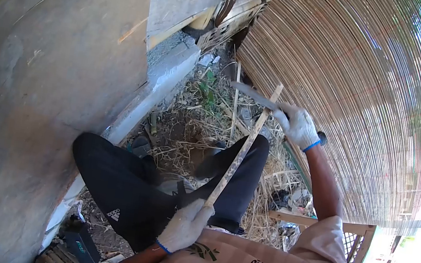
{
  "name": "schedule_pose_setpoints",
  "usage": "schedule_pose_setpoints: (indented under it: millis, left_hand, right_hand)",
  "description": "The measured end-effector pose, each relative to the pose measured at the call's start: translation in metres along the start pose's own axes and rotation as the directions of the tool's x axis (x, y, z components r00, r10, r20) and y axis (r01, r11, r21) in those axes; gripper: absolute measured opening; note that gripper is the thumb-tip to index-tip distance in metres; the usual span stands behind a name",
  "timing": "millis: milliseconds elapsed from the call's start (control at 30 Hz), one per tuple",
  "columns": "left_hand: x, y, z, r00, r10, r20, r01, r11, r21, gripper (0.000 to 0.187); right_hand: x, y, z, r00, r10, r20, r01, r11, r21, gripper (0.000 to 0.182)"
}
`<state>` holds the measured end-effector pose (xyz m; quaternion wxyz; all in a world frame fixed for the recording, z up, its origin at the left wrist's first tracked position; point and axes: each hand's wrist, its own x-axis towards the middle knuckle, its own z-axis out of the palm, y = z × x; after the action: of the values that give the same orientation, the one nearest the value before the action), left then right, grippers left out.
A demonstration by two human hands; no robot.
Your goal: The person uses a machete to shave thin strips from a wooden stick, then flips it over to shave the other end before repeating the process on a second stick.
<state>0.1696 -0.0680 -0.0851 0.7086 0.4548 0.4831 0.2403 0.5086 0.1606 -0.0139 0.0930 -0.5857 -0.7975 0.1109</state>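
Observation:
My left hand (185, 228), in a white work glove with a blue cuff, is closed round the lower end of a long pale bamboo strip (235, 164). The strip slants up and away across my right thigh. Near its far end, my right hand (297, 126), gloved the same way, grips a knife whose handle is hidden in the fist. The long grey knife blade (252, 93) points left and crosses the strip just below its tip.
A bamboo slat screen (332, 68) rises on the right, and a large smooth panel (51, 77) stands on the left. Dry shavings (266, 193) litter the ground around my legs (122, 184). A dark box (81, 242) lies lower left; a wooden frame (361, 244) stands lower right.

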Motion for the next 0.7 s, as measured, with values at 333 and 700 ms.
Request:
schedule_pose_setpoints:
  millis: [333, 700]
  left_hand:
    - [-0.004, 0.006, -0.004, 1.0, -0.021, -0.008, 0.021, 0.999, -0.044, 0.021]
    - [-0.008, 0.017, -0.005, 0.995, -0.103, 0.007, 0.103, 0.993, -0.065, 0.021]
  right_hand:
    - [0.009, -0.001, 0.017, 0.964, 0.235, -0.122, -0.239, 0.971, -0.022, 0.056]
    - [0.02, 0.002, 0.008, 0.916, 0.383, -0.116, -0.386, 0.922, -0.002, 0.052]
